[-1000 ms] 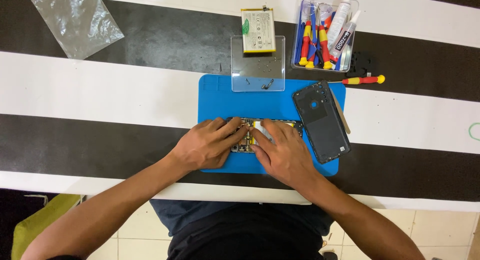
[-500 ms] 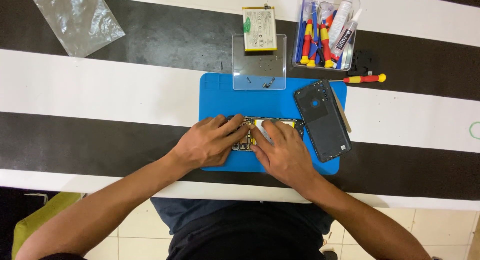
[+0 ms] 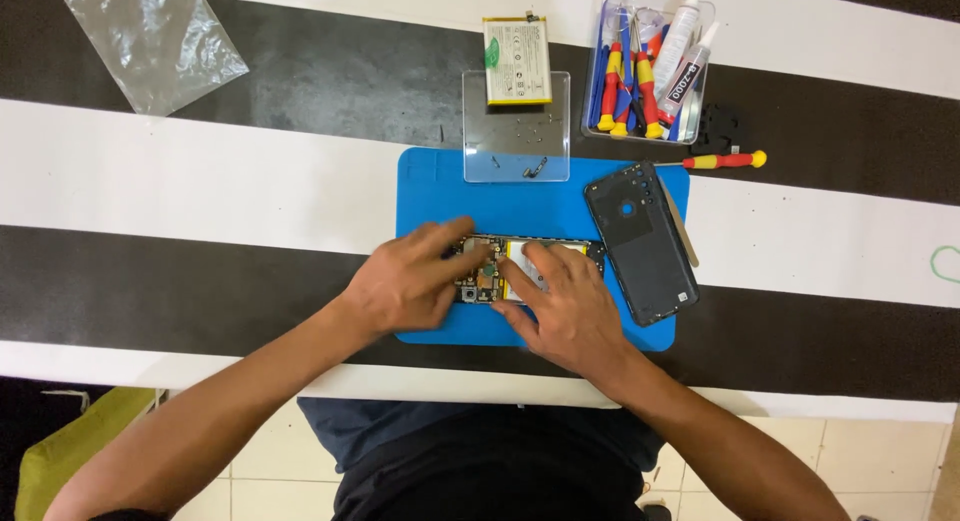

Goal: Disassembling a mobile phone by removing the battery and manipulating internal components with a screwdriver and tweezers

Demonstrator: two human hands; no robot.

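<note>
Opened phone (image 3: 520, 271) lying mid blue mat (image 3: 430, 181). Left hand (image 3: 410, 281) now spreading, fingertips pressing the circuit-board end, gripping nothing. Right hand (image 3: 565, 306) lying flat, pinning the body. Back cover (image 3: 640, 241) sitting at 3 o'clock, parts tray (image 3: 516, 131) at 12

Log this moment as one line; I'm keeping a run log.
left hand: fingers on opened phone | right hand: flat on phone | blue mat under phone | back cover beside
</note>
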